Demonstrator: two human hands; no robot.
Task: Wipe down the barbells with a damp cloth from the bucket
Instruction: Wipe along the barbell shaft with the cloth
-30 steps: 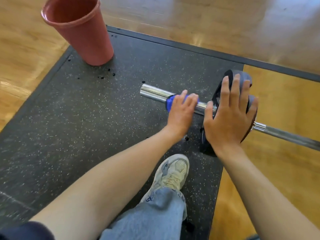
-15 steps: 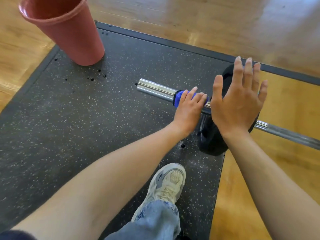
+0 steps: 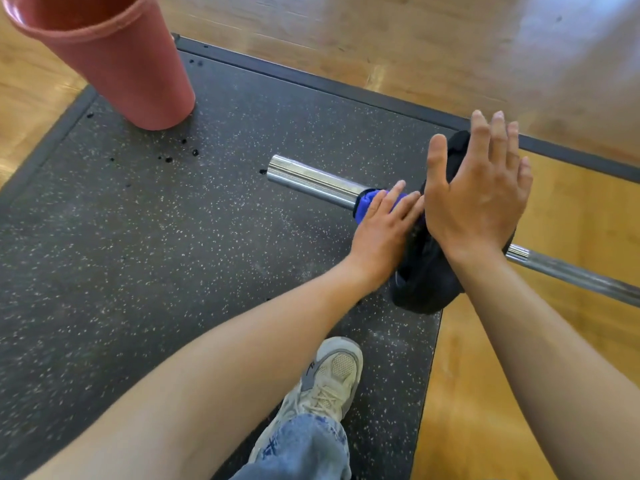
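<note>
A barbell lies across the dark rubber mat [image 3: 156,258]. Its chrome sleeve [image 3: 311,180] points left and its thin shaft [image 3: 571,277] runs off to the right. A black weight plate [image 3: 426,285] sits on the sleeve. My left hand [image 3: 381,233] holds a blue cloth [image 3: 367,204] wrapped over the sleeve, right against the plate. My right hand [image 3: 478,202] is over the plate's top with straight, spread fingers lifted clear; whether the heel of the palm touches the plate is hidden. The pink bucket [image 3: 121,64] stands at the mat's far left corner.
Dark water drops [image 3: 180,150] dot the mat beside the bucket. My white shoe [image 3: 329,379] and jeans leg stand on the mat near its right edge. Wooden floor [image 3: 519,341] surrounds the mat.
My right hand, which lay flat over the plate's top, has lifted its fingers off it. My left hand has slid the cloth along the sleeve to the plate.
</note>
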